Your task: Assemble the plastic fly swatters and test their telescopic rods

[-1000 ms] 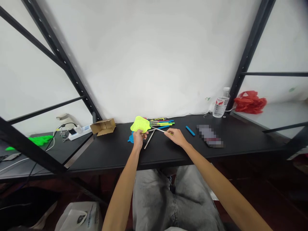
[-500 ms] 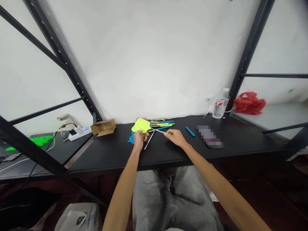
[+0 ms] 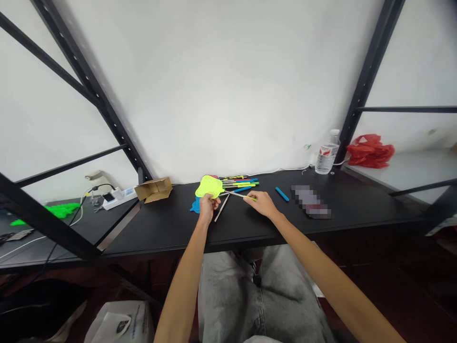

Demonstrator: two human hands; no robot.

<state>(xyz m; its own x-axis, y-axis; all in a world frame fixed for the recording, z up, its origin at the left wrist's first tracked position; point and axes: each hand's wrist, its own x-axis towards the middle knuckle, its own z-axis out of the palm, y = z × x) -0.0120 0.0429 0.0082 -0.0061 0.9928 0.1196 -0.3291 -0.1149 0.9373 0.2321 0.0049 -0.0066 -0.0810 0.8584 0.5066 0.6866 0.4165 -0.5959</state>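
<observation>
The left hand (image 3: pixel 209 207) and the right hand (image 3: pixel 263 203) are positioned over a black tabletop (image 3: pixel 171 233), which is backed by a white wall (image 3: pixel 228 95) and framed by black uprights (image 3: pixel 89 81) on both sides. A yellow-green flyswatter (image 3: pixel 210 186) is held between the hands. Its mesh head is grasped at the near edge by the left hand; its grip is enclosed by the right hand, and the metal shaft is spanned between them, sloping down toward the right.

A metal rod (image 3: pixel 222 208) is laid just right of the left hand; whether the shaft is touched by its far end cannot be determined. A blue mesh piece (image 3: pixel 194 206), located beside the left hand, is partly covered by the yellow-green head. Beyond both hands, a group of coloured handles (image 3: pixel 246 185) is laid toward the wall.

To the right of the right hand, a blue stick (image 3: pixel 282 194) is placed nearby, followed by a pixelated flat object (image 3: pixel 310 202). Farther right, a clear bottle (image 3: pixel 325 155) is stood upright, with a red bag (image 3: pixel 371 151) beyond it. Well left of the left hand, an open cardboard box (image 3: pixel 153 189) and a white power strip (image 3: pixel 119 198) are located.
</observation>
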